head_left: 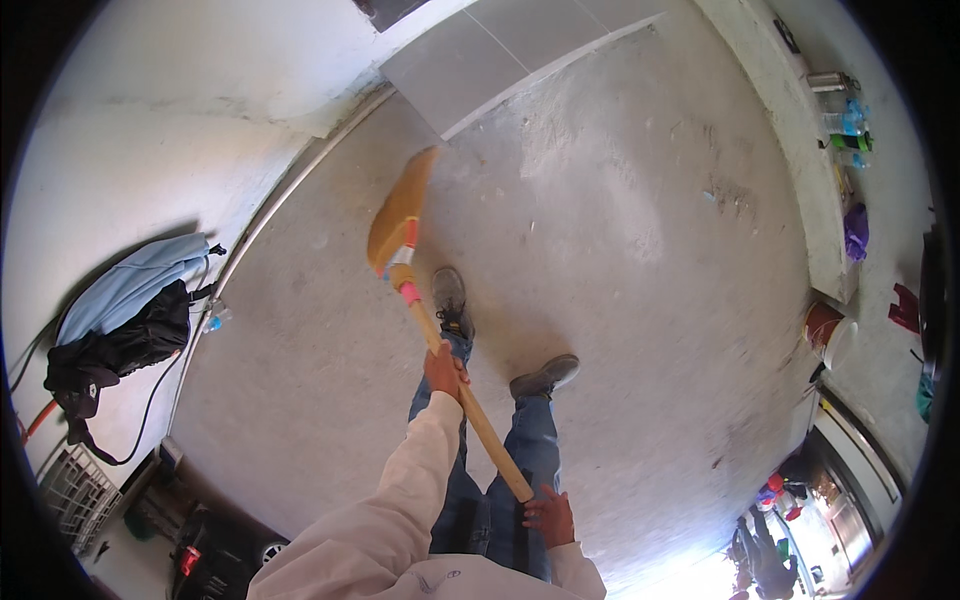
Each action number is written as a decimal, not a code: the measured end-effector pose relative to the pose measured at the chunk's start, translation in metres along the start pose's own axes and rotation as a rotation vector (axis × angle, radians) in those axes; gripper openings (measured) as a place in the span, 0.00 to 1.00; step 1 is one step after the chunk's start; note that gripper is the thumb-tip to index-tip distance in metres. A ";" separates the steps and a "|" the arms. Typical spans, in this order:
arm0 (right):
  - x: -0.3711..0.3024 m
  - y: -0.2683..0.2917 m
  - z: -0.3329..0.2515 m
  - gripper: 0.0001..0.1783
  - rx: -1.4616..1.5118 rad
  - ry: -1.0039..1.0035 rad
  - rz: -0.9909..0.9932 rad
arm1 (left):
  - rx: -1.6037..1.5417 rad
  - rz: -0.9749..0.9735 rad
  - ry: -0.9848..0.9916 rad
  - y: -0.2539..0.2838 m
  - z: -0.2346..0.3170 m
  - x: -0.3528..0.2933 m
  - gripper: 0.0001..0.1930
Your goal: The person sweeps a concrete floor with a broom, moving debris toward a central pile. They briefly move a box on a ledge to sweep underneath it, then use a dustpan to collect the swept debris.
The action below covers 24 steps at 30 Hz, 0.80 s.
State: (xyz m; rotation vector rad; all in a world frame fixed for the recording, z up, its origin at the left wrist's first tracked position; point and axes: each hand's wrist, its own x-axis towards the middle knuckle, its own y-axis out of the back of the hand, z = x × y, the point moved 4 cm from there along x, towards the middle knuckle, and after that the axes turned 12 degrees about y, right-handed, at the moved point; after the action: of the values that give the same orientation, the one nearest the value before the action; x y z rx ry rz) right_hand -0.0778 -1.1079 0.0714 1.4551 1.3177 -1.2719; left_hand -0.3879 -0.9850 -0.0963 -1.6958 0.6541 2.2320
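Note:
A broom (485,428) with a pale wooden handle slants across in front of my legs. Its tan straw head (398,215), bound with pink and red bands, points away from me over the concrete floor (640,300). Partway down the handle, my left hand (443,370) is closed around the wood. Close beside the handle's near end is my right hand (550,517), its fingers apart and not wrapped round the wood; whether they touch it I cannot tell.
Grey tiles (460,70) form a raised step ahead. Along the left wall hang a black bag (130,345) and a light blue garment (135,275). A ledge with bottles (848,123) runs along the right, near a brown bucket (825,328). Another person (765,560) appears at the lower right.

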 end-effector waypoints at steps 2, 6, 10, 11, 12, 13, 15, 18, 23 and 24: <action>-0.004 0.007 0.009 0.38 0.081 -0.053 0.030 | -0.032 0.028 -0.042 0.001 0.019 0.011 0.10; -0.005 0.007 0.024 0.38 0.195 -0.074 0.036 | 0.051 0.093 -0.221 -0.029 0.101 0.076 0.14; -0.003 -0.005 0.038 0.38 0.141 -0.082 0.037 | 0.033 0.054 -0.133 -0.085 0.145 0.129 0.13; -0.003 -0.009 0.041 0.38 0.153 -0.086 0.011 | 0.064 0.071 -0.088 -0.089 0.138 0.130 0.12; -0.002 -0.011 0.043 0.38 0.152 -0.082 0.012 | 0.088 0.068 -0.066 -0.096 0.126 0.129 0.12; -0.001 -0.012 0.044 0.37 0.160 -0.080 -0.002 | 0.109 0.061 -0.042 -0.101 0.113 0.125 0.12; 0.003 -0.011 0.042 0.37 0.173 -0.071 0.009 | 0.263 -0.016 0.009 -0.099 0.075 0.110 0.11; 0.006 -0.009 0.024 0.38 0.195 -0.064 0.054 | 0.352 0.024 0.039 -0.088 0.021 0.081 0.10; 0.008 -0.035 -0.049 0.40 0.139 -0.079 -0.095 | 0.090 -0.078 0.218 -0.054 -0.029 0.004 0.11; 0.008 -0.051 -0.064 0.40 0.131 -0.113 -0.220 | 0.021 -0.071 0.210 -0.043 -0.031 -0.012 0.11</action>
State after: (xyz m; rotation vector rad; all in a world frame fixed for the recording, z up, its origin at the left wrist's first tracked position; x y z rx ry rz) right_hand -0.1172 -1.0361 0.0797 1.3320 1.3688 -1.5858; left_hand -0.3383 -0.9623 -0.0998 -1.9290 0.6504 2.0098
